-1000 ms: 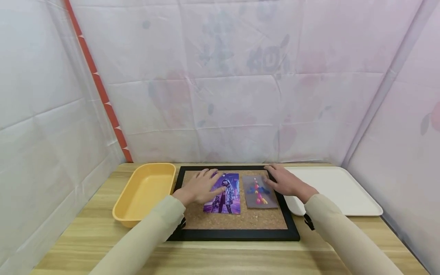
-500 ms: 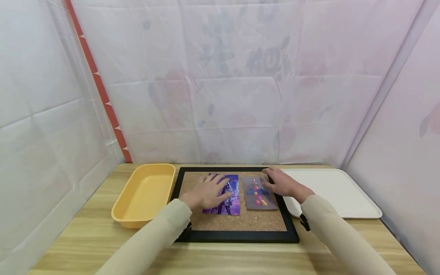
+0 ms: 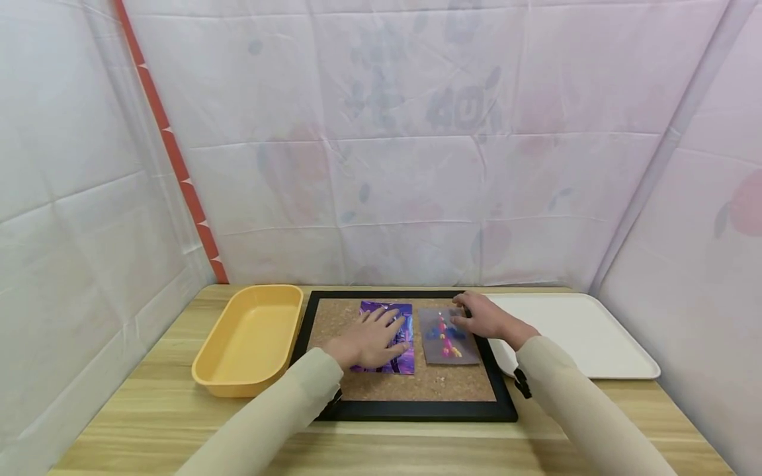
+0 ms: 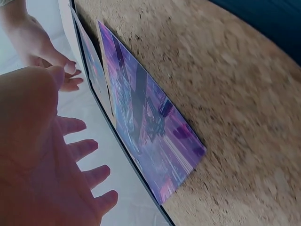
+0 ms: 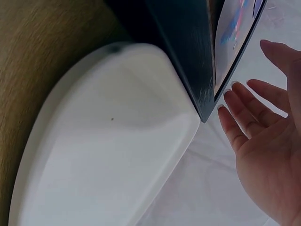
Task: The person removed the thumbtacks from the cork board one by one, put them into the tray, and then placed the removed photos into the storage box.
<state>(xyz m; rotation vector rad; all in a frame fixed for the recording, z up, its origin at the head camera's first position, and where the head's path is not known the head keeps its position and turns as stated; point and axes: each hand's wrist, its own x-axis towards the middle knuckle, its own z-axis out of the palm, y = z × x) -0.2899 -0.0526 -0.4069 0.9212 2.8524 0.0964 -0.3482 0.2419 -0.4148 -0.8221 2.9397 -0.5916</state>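
Note:
A black-framed cork board lies on the table with two pictures on it. Over the purple picture on its left half is my left hand, fingers spread and straight; the left wrist view shows a gap between palm and print. That hand covers part of the picture in the head view. The grey picture, with pink, yellow and blue shapes, lies on the right half. My right hand is at the board's far right corner, fingers loosely bent and holding nothing; whether the fingertips touch the frame I cannot tell.
To the left of the board stands a yellow plastic bin. A white tray lies to the right, close against the frame. White sheeting hangs behind the table and on both sides.
My left hand has slid right and slightly nearer over the purple picture. My right hand has shifted a little left and nearer. The view has tilted slightly; board and pictures keep their places.

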